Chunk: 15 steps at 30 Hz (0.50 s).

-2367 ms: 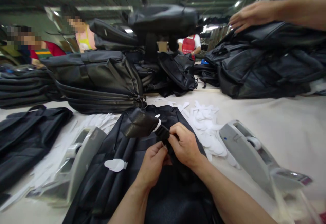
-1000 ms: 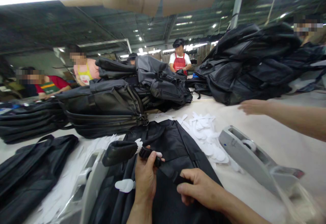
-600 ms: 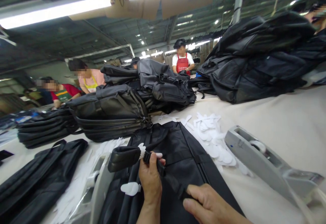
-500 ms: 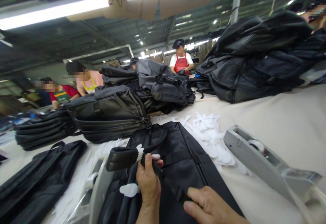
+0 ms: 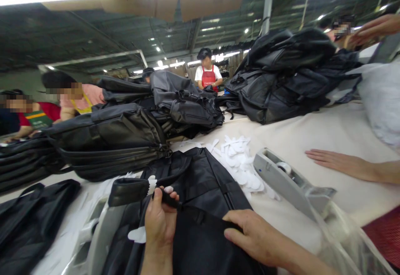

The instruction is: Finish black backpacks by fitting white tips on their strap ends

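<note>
A black backpack (image 5: pixel 200 183) lies flat on the table right before me. My left hand (image 5: pixel 159 221) is closed round its black strap and buckle (image 5: pixel 168 200), just right of the padded shoulder strap end (image 5: pixel 128 191) with a white tag. My right hand (image 5: pixel 253 235) rests on the bag's lower fabric, fingers curled and gripping the dark material at its edge. A white oval sticker (image 5: pixel 136 235) lies on the bag left of my left hand.
Grey tape dispensers stand at the right (image 5: pixel 287 181) and the left (image 5: pixel 93 237). White paper cutouts (image 5: pixel 240 158) lie scattered. Stacks of black backpacks (image 5: pixel 109 141) (image 5: pixel 287 75) fill the back. Another person's hand (image 5: pixel 337 162) lies flat at the right. Several workers stand behind.
My right hand slid left along the strap onto the bag's fabric. The view swung left. Another person's hand came down flat on the table at the right.
</note>
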### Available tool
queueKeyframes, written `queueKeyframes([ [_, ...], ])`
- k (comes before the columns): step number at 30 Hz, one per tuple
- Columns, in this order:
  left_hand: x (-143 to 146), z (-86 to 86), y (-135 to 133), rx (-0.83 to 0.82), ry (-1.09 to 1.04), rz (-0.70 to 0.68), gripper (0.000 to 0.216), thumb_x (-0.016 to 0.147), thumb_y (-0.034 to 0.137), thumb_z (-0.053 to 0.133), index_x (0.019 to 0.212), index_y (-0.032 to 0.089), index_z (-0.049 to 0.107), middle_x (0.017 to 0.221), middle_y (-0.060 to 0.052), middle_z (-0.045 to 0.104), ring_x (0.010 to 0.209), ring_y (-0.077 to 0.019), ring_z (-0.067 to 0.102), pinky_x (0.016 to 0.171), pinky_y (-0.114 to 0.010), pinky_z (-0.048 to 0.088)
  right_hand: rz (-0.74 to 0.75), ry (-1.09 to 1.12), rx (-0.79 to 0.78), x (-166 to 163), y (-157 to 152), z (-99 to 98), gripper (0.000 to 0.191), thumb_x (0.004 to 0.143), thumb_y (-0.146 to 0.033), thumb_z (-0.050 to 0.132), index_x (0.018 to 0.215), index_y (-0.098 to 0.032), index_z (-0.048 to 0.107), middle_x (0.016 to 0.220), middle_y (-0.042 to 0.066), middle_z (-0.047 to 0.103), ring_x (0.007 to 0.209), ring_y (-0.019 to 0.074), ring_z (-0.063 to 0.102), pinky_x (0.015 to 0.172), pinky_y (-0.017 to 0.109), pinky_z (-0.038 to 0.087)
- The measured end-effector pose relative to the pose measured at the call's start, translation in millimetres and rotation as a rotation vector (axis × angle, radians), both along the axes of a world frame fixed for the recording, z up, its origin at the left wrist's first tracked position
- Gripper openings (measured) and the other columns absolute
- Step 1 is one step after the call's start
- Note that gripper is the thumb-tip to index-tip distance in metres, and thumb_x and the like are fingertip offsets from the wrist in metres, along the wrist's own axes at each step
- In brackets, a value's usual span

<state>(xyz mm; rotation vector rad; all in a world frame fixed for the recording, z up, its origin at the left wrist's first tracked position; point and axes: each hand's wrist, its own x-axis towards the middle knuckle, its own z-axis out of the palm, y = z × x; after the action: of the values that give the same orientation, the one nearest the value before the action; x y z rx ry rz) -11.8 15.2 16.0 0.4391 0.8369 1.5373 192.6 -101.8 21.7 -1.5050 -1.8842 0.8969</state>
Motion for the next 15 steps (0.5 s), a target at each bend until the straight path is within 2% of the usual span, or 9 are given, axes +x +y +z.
queueKeyframes([
  [2,4.5,14.7,-11.4,0.017,-0.074,-0.119,0.015,0.085,0.020,0.045,0.078,0.017,0.059,0.065,0.001,0.062,0.050,-0.0072,0.058,0.050,-0.018,0.050,0.004,0.131,-0.073,15.9,-6.3,5.7,0.015,0.075,-0.020,0.053,0.087,-0.021,0.062,0.085,-0.002,0.064,0.081,0.0155,0.056,0.071,0.022,0.038],
  [5,19.7,39.4,-35.5,-0.042,-0.085,-0.252,0.020,0.086,0.014,0.042,0.085,0.015,0.062,0.078,-0.004,0.067,0.060,-0.0095,0.063,0.056,-0.021,0.054,0.016,0.326,-0.205,35.4,-18.8,6.6,0.035,0.069,-0.018,0.057,0.104,-0.021,0.060,0.095,-0.001,0.064,0.089,0.0174,0.056,0.078,0.024,0.041],
  [8,42.4,47.0,-59.8,-0.140,-0.053,-0.366,0.019,0.084,0.013,0.046,0.095,0.013,0.062,0.094,-0.011,0.068,0.081,-0.0168,0.066,0.070,-0.029,0.055,-0.084,0.307,-0.186,44.4,-31.5,-4.4,0.058,0.062,-0.015,0.062,0.118,-0.023,0.052,0.110,0.000,0.059,0.102,0.0195,0.051,0.089,0.028,0.037],
  [10,58.4,34.7,-73.1,-0.193,-0.043,-0.423,0.020,0.081,0.012,0.052,0.098,0.013,0.060,0.098,-0.012,0.068,0.089,-0.0199,0.065,0.076,-0.031,0.054,-0.186,0.243,-0.131,44.2,-38.1,-16.8,0.062,0.063,-0.016,0.063,0.123,-0.023,0.048,0.117,0.003,0.055,0.107,0.0208,0.048,0.093,0.031,0.036],
  [15,79.9,-20.3,-92.6,-0.372,0.032,-0.480,0.025,0.076,0.005,0.054,0.100,0.011,0.054,0.091,-0.013,0.069,0.086,-0.0214,0.066,0.077,-0.032,0.052,-0.290,0.054,0.101,34.4,-46.0,-45.9,0.066,0.069,-0.025,0.062,0.130,-0.017,0.038,0.128,0.010,0.045,0.116,0.0229,0.040,0.101,0.035,0.031],
])
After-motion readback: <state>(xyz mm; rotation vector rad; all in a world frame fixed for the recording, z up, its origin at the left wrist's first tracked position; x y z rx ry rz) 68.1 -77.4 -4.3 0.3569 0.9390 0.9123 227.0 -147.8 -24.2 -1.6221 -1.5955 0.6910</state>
